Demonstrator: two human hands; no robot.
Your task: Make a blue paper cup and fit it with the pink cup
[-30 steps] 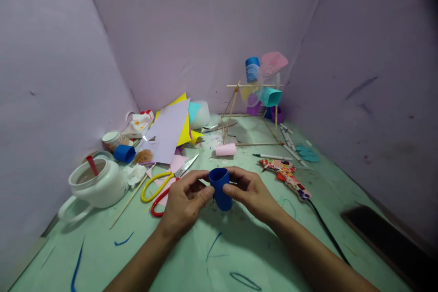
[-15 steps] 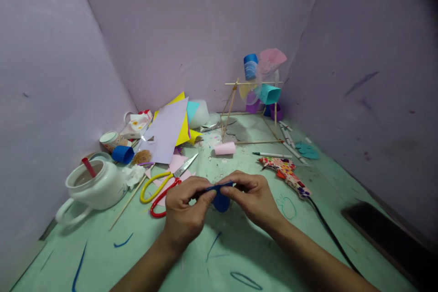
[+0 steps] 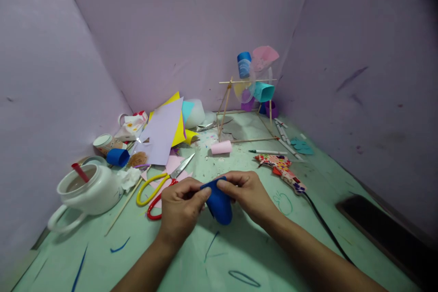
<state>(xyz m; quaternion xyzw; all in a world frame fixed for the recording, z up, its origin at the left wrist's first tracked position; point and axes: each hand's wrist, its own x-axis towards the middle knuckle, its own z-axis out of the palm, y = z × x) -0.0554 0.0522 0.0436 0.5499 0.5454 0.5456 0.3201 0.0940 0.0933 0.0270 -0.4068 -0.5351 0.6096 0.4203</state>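
Note:
Between both hands hangs a curled piece of blue paper point(image 3: 220, 207), its upper edge pressed flat and its lower part rounded. My left hand point(image 3: 183, 207) pinches the left end of that edge between thumb and fingers. At the other end, my right hand point(image 3: 248, 194) grips the paper the same way. Scissors point(image 3: 167, 182) with one yellow and one red handle lie just left of my left hand, over pink paper scraps. Beyond my hands lies a pink paper roll point(image 3: 221, 148). A glue gun point(image 3: 280, 171) with a flowered cover rests to the right.
A stick frame point(image 3: 224, 107) carrying a wheel with coloured paper cups stands at the back right. At left are a white teapot point(image 3: 99, 194), a blue paper roll point(image 3: 118, 157) and sheets of paper point(image 3: 162, 132). A dark phone point(image 3: 376, 232) lies right, past the glue gun's cord point(image 3: 325, 219).
The blue paper has tilted, so more of its rounded surface shows below my fingers. Both hands keep their pinch on it. The whole view has shifted slightly.

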